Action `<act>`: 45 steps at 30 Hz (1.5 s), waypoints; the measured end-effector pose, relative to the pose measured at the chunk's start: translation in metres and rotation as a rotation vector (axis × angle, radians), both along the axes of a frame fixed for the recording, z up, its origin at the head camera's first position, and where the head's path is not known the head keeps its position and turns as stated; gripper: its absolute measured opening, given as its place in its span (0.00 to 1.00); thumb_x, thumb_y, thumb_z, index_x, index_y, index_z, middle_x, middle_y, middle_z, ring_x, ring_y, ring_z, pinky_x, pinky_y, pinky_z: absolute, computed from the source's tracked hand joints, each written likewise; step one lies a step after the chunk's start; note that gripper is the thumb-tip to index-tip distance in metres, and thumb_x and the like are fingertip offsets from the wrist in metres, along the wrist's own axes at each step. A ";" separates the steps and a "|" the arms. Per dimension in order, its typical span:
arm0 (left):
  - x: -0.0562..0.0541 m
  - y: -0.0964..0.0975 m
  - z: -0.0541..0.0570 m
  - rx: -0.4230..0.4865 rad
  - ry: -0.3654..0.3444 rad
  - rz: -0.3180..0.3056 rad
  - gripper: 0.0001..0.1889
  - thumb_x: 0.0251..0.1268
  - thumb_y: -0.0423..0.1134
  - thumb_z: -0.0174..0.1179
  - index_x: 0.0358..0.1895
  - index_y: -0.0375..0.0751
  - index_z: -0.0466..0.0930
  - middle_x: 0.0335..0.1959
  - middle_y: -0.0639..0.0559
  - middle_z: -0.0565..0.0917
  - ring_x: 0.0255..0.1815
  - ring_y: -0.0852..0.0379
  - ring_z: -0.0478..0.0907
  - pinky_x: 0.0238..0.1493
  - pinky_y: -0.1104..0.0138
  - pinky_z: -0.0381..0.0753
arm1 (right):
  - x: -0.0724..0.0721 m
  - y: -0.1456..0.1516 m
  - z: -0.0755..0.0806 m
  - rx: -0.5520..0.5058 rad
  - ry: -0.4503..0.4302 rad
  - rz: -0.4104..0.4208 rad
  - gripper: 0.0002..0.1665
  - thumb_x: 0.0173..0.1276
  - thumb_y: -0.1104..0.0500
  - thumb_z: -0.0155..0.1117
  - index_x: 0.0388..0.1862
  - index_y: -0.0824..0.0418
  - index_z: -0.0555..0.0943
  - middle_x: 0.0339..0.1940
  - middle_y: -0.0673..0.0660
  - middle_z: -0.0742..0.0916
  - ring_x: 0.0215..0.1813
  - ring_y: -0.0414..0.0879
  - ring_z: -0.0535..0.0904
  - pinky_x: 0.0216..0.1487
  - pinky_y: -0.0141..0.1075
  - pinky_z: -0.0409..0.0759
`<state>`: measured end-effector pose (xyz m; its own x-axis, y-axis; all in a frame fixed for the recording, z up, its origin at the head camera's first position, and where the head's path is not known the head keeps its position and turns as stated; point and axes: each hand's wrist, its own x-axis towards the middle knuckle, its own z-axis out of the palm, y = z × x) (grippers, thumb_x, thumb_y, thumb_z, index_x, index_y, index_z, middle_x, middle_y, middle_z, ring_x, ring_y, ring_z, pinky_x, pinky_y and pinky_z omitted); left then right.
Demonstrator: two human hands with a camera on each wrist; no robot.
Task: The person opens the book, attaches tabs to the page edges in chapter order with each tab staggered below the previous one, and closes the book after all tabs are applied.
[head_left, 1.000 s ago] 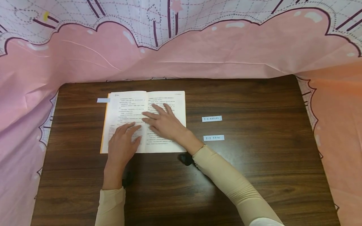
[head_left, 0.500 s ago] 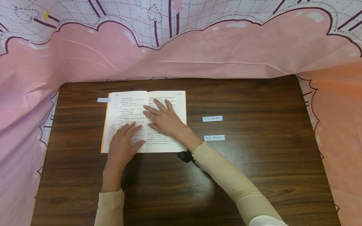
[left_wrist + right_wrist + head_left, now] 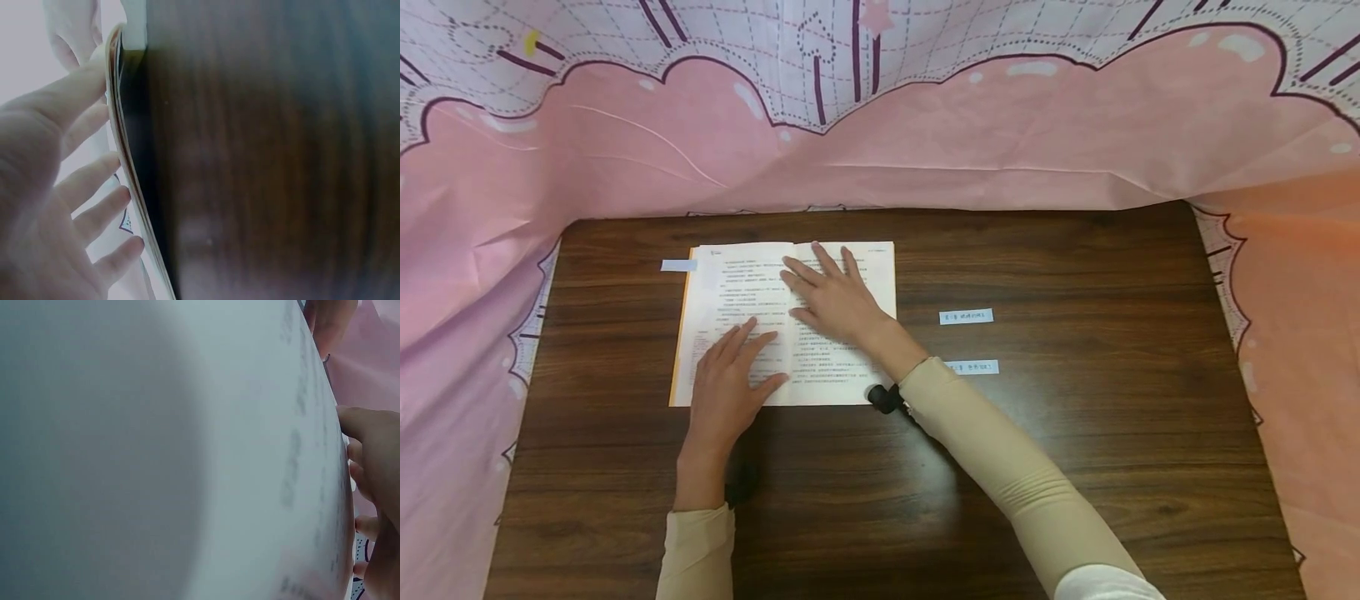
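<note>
White and wide open, the printed book (image 3: 760, 292) lies on the brown wooden table (image 3: 1112, 292), left of two strips of paper with writing, the upper strip (image 3: 966, 317) and the lower strip (image 3: 976, 367). The right hand (image 3: 842, 304) has slid up by the middle fold — now its fingertips are near the top edge. Its fingers are spread and grip nothing. The left hand (image 3: 726, 375) has stayed low on the left page, loose and open, thumb out, holding nothing. It looks like smoothing — keeping the book open here.
</note>
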<state>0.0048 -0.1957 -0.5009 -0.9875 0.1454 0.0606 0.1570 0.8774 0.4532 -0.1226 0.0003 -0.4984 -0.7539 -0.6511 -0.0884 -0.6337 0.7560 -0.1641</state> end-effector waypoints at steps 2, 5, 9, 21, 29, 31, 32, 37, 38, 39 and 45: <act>0.000 -0.001 0.000 -0.005 -0.006 0.000 0.37 0.49 0.43 0.78 0.67 0.46 0.76 0.74 0.42 0.67 0.73 0.36 0.62 0.67 0.36 0.58 | 0.000 -0.001 0.000 0.005 -0.003 -0.005 0.40 0.76 0.33 0.44 0.81 0.45 0.54 0.82 0.44 0.52 0.82 0.56 0.40 0.75 0.62 0.38; 0.001 -0.001 0.000 -0.009 -0.020 -0.001 0.39 0.50 0.44 0.77 0.69 0.46 0.73 0.74 0.42 0.66 0.74 0.35 0.60 0.68 0.35 0.56 | -0.001 -0.003 0.000 0.014 -0.004 -0.013 0.41 0.76 0.33 0.43 0.81 0.46 0.54 0.82 0.44 0.52 0.82 0.56 0.40 0.75 0.63 0.39; 0.000 -0.001 0.000 -0.022 -0.050 0.005 0.40 0.52 0.46 0.76 0.70 0.47 0.71 0.75 0.41 0.64 0.76 0.35 0.57 0.68 0.33 0.51 | -0.004 -0.008 0.001 0.028 0.011 -0.032 0.43 0.75 0.30 0.41 0.81 0.48 0.54 0.82 0.45 0.52 0.82 0.57 0.40 0.75 0.63 0.40; -0.004 -0.006 -0.001 -0.040 -0.168 -0.003 0.46 0.51 0.55 0.74 0.75 0.54 0.65 0.79 0.44 0.57 0.79 0.35 0.45 0.72 0.35 0.40 | -0.015 -0.020 0.001 0.097 -0.013 -0.119 0.54 0.66 0.20 0.39 0.82 0.47 0.48 0.83 0.45 0.50 0.81 0.55 0.47 0.73 0.57 0.50; -0.004 -0.008 -0.003 -0.045 -0.181 -0.024 0.49 0.50 0.57 0.74 0.77 0.54 0.62 0.79 0.45 0.54 0.80 0.36 0.42 0.73 0.35 0.38 | -0.017 -0.020 -0.003 0.104 -0.016 -0.126 0.55 0.65 0.19 0.39 0.83 0.46 0.46 0.83 0.44 0.48 0.81 0.54 0.47 0.73 0.56 0.51; -0.004 -0.008 -0.004 -0.046 -0.178 -0.026 0.49 0.49 0.57 0.74 0.77 0.54 0.61 0.80 0.45 0.54 0.80 0.36 0.42 0.73 0.36 0.37 | -0.017 -0.020 -0.003 0.111 -0.024 -0.128 0.56 0.64 0.19 0.39 0.83 0.46 0.45 0.83 0.44 0.47 0.81 0.54 0.47 0.73 0.56 0.51; -0.003 -0.008 -0.004 -0.046 -0.179 -0.028 0.49 0.49 0.57 0.74 0.77 0.53 0.61 0.80 0.45 0.54 0.80 0.36 0.42 0.73 0.36 0.37 | -0.018 -0.020 -0.003 0.112 -0.027 -0.130 0.57 0.64 0.19 0.39 0.83 0.47 0.45 0.83 0.44 0.47 0.81 0.54 0.47 0.73 0.56 0.51; -0.003 -0.008 -0.004 -0.056 -0.199 -0.023 0.52 0.50 0.58 0.73 0.78 0.51 0.57 0.80 0.44 0.50 0.80 0.38 0.39 0.74 0.38 0.36 | -0.018 -0.022 -0.001 0.127 -0.028 -0.138 0.59 0.63 0.18 0.39 0.83 0.48 0.43 0.83 0.44 0.46 0.81 0.54 0.47 0.73 0.55 0.50; -0.004 -0.008 -0.003 -0.056 -0.210 -0.019 0.53 0.50 0.58 0.73 0.79 0.50 0.56 0.81 0.44 0.48 0.80 0.38 0.38 0.74 0.38 0.35 | -0.018 -0.022 -0.001 0.132 -0.028 -0.140 0.59 0.63 0.18 0.39 0.83 0.48 0.43 0.83 0.44 0.46 0.81 0.53 0.47 0.73 0.55 0.50; -0.004 -0.009 -0.003 -0.056 -0.222 -0.014 0.54 0.50 0.58 0.73 0.79 0.49 0.55 0.81 0.43 0.46 0.80 0.38 0.36 0.74 0.38 0.35 | -0.018 -0.023 0.000 0.135 -0.032 -0.143 0.59 0.63 0.18 0.39 0.83 0.48 0.42 0.83 0.44 0.46 0.81 0.53 0.47 0.73 0.55 0.50; -0.004 -0.014 -0.004 -0.064 -0.286 0.032 0.59 0.49 0.61 0.73 0.81 0.49 0.47 0.81 0.41 0.34 0.79 0.36 0.26 0.73 0.37 0.31 | -0.015 -0.028 0.003 0.131 -0.093 -0.170 0.60 0.63 0.19 0.41 0.83 0.48 0.39 0.83 0.44 0.43 0.82 0.53 0.42 0.76 0.55 0.45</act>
